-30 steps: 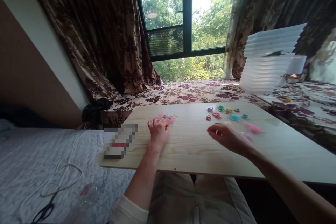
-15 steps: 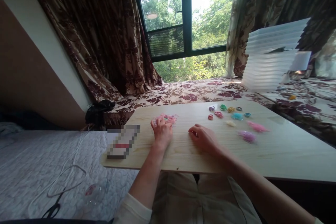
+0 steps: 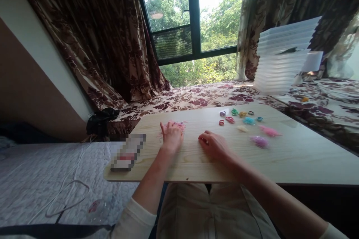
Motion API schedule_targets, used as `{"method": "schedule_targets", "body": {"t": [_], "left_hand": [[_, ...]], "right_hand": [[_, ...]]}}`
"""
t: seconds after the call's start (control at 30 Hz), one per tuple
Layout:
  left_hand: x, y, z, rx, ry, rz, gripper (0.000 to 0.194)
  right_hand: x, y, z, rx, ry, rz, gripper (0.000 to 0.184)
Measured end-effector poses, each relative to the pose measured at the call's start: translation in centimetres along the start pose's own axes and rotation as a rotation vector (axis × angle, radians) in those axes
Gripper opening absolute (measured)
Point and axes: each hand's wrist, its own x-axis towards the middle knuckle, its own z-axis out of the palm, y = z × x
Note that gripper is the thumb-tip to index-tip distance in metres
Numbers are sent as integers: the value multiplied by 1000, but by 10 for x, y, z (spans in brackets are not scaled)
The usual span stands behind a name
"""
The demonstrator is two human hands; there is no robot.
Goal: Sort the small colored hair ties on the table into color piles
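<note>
My left hand [image 3: 172, 136] reaches onto a loose pile of small pink bands [image 3: 178, 125], with its fingers spread over them. Fingertips touch the pile and hide part of it. My right hand [image 3: 215, 145] rests on the pale wooden table [image 3: 193, 164] to the right of the pile. Its fingers are curled toward the thumb in a pinch; what lies between them, if anything, is too small to make out.
Small coiled bands in several colours, such as green [image 3: 234, 112] and red [image 3: 230, 120], lie at the back right. Nearer are blue [image 3: 248, 120], pink [image 3: 270, 131] and purple [image 3: 259, 141] bundles. A blurred-out flat box [image 3: 129, 153] lies at the left edge.
The view has shifted slightly. My left hand's fingers have shifted and spread over the pink pile. My right hand keeps its curled pose.
</note>
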Motion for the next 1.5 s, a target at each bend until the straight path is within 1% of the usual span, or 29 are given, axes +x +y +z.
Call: {"method": "schedule_targets", "body": {"t": [0.13,0.3,0.37,0.63,0.77,0.93,1.13,1.27,1.37,1.5], "left_hand": [[-2,2,-3,15,-38,0,21],[-1,2,-1,58,-17,23,23],[0,2,0,67,-26,29,25],[7,3,-3,20,-88,32,24],[11,2,-4,17,-85,54,25],[8,3,-2,14,-52,34,24],[-8,12,8,-59,29,13,21],[-18,20,14,-158,96,60,19],[-21,23,16,-214,142,106,18],[-20,24,16,-257,156,203,17]], "right_hand": [[-1,-2,-1,6,7,6,27],[-1,-2,-2,2,-6,16,27],[-1,-2,-1,0,-9,23,27],[-1,-1,-1,3,-13,15,28],[0,-1,-1,6,-25,28,28],[0,0,-1,17,-22,7,27],[0,0,-2,15,-26,10,27],[0,0,-1,23,-10,9,27],[-1,1,0,56,11,12,29],[-1,2,0,96,28,-14,30]]}}
